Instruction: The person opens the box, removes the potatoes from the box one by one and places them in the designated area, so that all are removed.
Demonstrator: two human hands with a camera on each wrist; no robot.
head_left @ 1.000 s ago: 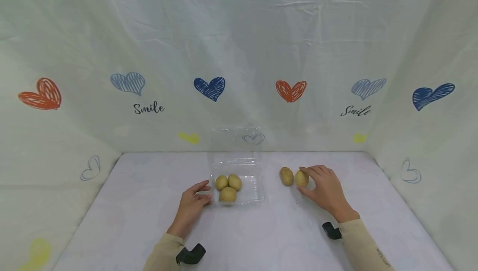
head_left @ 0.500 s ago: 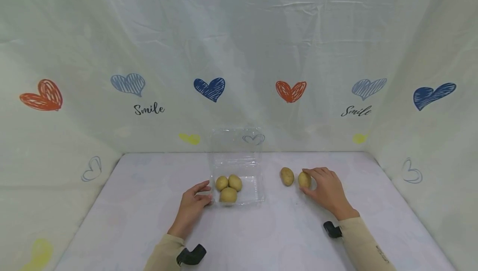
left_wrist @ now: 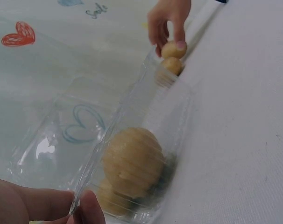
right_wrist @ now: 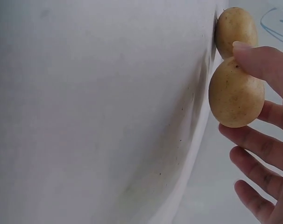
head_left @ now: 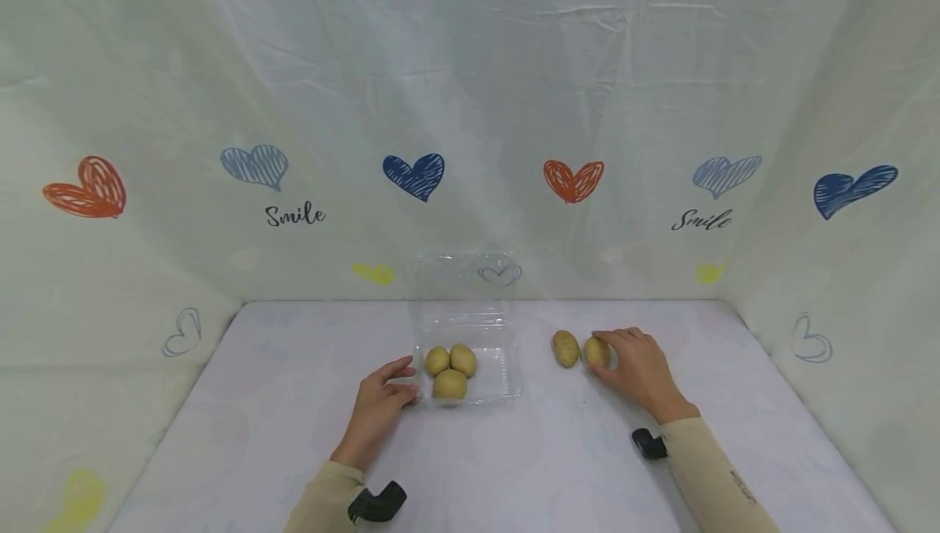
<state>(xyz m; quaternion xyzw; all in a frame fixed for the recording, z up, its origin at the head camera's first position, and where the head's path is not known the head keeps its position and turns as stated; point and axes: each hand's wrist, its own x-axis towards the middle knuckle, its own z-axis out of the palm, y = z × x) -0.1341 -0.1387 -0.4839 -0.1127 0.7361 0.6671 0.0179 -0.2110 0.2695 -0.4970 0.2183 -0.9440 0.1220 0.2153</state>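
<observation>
A clear plastic clamshell box [head_left: 499,374] stands on the table with its lid [head_left: 466,280] raised at the back. Three potatoes [head_left: 450,384] lie together in its left part. My left hand [head_left: 378,406] pinches the box's left rim between thumb and fingers, as the left wrist view shows close up. Over on the right, my right hand [head_left: 637,371] holds a potato [right_wrist: 236,93] between thumb and fingers. Just left of it another potato [head_left: 565,348] lies on the table. My other right fingers [right_wrist: 258,175] are spread and touch nothing.
The white table [head_left: 294,370] ends at a hanging cloth backdrop [head_left: 470,108] printed with hearts, which also rises at both sides. A black wrist-worn piece [head_left: 378,502] juts from the left sleeve, another [head_left: 649,444] from the right.
My right hand, with its potato, shifted slightly right, then slightly back left towards the other potato. My left hand has stayed at the box.
</observation>
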